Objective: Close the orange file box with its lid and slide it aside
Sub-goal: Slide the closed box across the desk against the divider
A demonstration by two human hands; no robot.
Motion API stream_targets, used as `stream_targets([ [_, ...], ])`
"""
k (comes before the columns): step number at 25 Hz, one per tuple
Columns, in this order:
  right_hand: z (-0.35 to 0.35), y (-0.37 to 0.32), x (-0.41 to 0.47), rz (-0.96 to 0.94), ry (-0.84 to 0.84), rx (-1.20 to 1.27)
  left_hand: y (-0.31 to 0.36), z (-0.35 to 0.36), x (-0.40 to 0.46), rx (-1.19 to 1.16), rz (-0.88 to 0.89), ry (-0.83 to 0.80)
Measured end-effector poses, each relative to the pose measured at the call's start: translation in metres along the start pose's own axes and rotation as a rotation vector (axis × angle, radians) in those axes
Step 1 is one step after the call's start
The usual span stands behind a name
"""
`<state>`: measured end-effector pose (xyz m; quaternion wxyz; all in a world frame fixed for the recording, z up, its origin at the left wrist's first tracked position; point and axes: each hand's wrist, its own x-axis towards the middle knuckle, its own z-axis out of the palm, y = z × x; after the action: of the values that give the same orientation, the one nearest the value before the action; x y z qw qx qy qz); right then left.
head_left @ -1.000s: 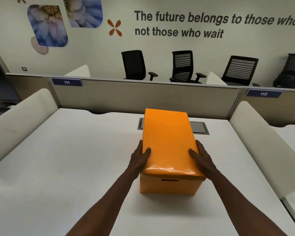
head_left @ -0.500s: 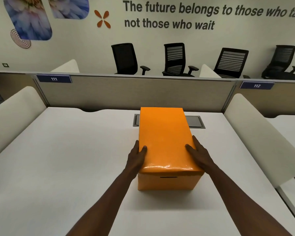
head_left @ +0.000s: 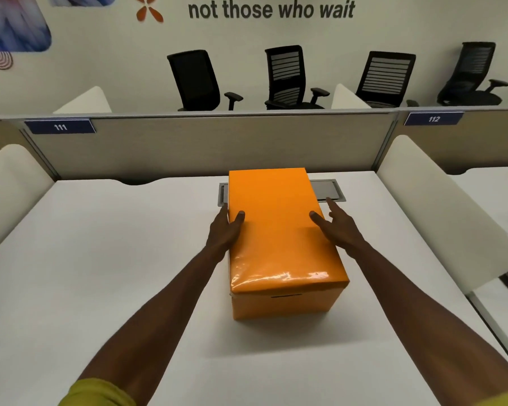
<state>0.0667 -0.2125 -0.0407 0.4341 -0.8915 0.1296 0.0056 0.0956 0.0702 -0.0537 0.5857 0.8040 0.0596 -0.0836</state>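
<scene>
- This is an open-plan office.
- The white worktop (head_left: 100, 259) is one bay in a row, closed at the back by a low beige partition (head_left: 217, 145) and at the sides by white dividers (head_left: 423, 194).
- Blue number plates on the partition read 111 (head_left: 60, 126) and 112 (head_left: 433, 118).
- A metal cable hatch (head_left: 329, 190) is set into the worktop.
- Black swivel chairs (head_left: 288, 77) stand along the far wall.
- That wall carries a printed slogan (head_left: 272, 10) and flower decals (head_left: 12, 27).

Beyond both hands, the wall lettering (head_left: 272, 9) reads "not those who wait". A blue plate (head_left: 60, 126) on the partition, beyond the left hand (head_left: 222, 233), reads "111"; another (head_left: 433, 118), beyond the right hand (head_left: 339, 227), reads "112".
</scene>
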Motion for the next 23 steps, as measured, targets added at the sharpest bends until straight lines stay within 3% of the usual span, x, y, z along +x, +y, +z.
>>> stream_targets([
  [7, -0.004, -0.031, 0.083, -0.205, -0.079, -0.078, 0.038, 0.005, 0.074, 0.081, -0.010, 0.045],
  [12, 0.013, -0.027, 0.136, -0.188, -0.174, -0.203, 0.042, 0.013, 0.115, 0.227, 0.002, 0.009],
  [23, 0.035, -0.006, 0.148, -0.222, -0.117, -0.231, 0.030, 0.025, 0.129, 0.429, 0.049, 0.061],
])
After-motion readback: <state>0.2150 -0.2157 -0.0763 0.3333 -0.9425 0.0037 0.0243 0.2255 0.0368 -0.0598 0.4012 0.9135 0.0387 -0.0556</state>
